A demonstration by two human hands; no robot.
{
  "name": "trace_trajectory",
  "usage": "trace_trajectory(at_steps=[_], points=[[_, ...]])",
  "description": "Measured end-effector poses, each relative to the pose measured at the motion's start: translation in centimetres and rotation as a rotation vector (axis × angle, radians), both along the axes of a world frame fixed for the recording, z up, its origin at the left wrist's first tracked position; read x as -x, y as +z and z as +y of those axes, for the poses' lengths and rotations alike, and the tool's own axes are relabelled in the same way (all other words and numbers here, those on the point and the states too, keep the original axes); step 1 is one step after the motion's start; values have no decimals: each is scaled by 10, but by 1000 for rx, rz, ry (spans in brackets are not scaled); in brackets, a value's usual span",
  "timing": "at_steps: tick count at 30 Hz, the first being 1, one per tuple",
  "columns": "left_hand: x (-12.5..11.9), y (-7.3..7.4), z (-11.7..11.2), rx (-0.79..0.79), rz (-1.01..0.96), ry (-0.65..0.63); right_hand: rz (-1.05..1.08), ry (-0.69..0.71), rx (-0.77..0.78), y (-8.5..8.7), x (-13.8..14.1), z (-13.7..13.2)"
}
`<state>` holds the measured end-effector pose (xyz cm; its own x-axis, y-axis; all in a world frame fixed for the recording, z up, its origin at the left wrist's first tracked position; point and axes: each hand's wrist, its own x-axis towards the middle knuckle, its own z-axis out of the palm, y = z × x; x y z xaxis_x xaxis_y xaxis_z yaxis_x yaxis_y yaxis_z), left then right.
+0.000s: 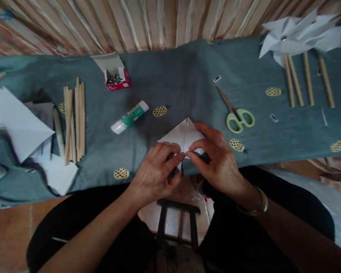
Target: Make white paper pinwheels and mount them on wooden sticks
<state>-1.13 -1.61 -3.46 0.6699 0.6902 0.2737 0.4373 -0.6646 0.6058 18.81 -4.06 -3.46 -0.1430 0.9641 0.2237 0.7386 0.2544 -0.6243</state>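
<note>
A square of white paper [182, 134] lies cornerwise at the table's near edge, with a line running down from its top corner and a slit at the bottom. My left hand [159, 167] pinches the paper near its middle, thumb and forefinger together. From the other side my right hand [216, 155] grips it too, thumb and forefinger close to the left fingertips; its other fingers rest on the right part of the sheet. The fingers hide much of the lower half. Right of the paper lie green-handled scissors [235, 113], and left of it a glue stick [130, 117].
An open red box of metal pins [116, 79] stands at the back. Several wooden sticks [78, 121] lie left, beside stacked white paper [19, 125]. White paper pinwheels [284, 40] on sticks lie at the back right. Small paper labels [217, 78] are scattered on the blue-green cloth [182, 83].
</note>
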Motion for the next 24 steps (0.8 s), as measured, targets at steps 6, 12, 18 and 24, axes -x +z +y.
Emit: trace_trajectory(at_steps=[6,12,18,24], points=[[0,0,0,-5,10,-5,-68,59,-81,-3,0,-4],[0,0,0,-33,20,-7,-208,128,-224,-10,4,-8],[-1,1,0,-73,33,-3,-173,167,-226,-16,9,-13],[2,1,0,-144,27,2,-12,156,-88,-9,-2,-10]])
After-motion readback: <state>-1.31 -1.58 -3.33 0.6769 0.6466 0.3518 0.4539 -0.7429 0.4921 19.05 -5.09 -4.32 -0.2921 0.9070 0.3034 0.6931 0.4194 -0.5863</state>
